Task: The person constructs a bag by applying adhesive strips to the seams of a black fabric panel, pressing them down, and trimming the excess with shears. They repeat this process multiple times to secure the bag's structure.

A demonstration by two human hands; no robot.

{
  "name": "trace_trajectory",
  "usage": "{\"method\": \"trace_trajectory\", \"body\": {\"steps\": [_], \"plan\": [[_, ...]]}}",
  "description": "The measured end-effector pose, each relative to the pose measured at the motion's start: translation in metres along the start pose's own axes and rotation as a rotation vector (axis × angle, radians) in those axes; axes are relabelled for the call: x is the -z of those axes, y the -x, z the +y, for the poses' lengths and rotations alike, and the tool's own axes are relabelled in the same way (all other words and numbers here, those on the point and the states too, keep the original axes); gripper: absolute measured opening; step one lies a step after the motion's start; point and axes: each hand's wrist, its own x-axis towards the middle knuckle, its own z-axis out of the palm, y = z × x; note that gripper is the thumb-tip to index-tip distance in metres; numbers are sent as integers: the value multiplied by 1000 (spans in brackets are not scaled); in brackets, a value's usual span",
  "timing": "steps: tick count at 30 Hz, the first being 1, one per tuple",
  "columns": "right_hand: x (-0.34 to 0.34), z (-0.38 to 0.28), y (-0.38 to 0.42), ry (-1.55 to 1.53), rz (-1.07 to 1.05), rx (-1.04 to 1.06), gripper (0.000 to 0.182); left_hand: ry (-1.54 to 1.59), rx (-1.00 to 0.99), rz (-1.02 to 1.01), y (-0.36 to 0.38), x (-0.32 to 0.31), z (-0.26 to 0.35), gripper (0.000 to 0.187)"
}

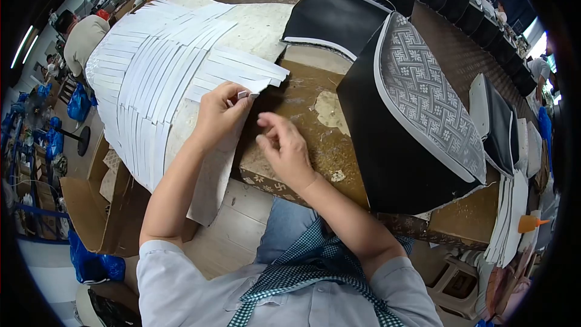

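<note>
My left hand [223,112] is closed in a pinch on a white strip [260,86], whose end shows between thumb and fingers. It is at the right edge of a sheet bearing rows of overlapping white strips [163,66]. Just to the right, my right hand [285,148] hovers over the brown, glue-stained table [260,160], its fingers loosely bent and apart, with nothing visible in them. Right of that hand lies a black panel [375,139] with a light edge band and a grey patterned piece [423,79].
More black panels [333,18] lie behind. An open cardboard box [88,206] stands on the left. An orange-capped bottle [529,224] and stacked white strips [508,224] are at the right. A plastic stool [454,287] stands below. Another person [85,42] bends at far left.
</note>
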Motion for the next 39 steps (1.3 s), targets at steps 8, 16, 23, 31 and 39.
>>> {"method": "trace_trajectory", "body": {"steps": [8,16,23,31,39], "plan": [[9,12,-59,348,263,340,24,-161,-223,104,3,-6,-9,11],[17,42,-50,438,246,249,26,689,79,583,-11,39,-15,13],[0,1,-47,523,237,489,62,698,8,621,-6,51,-16,16],[-37,24,-32,616,-261,288,65,602,-132,726,1,75,-19,16],[-38,25,-32,773,-410,211,63,704,-395,1100,22,153,9,9]]}}
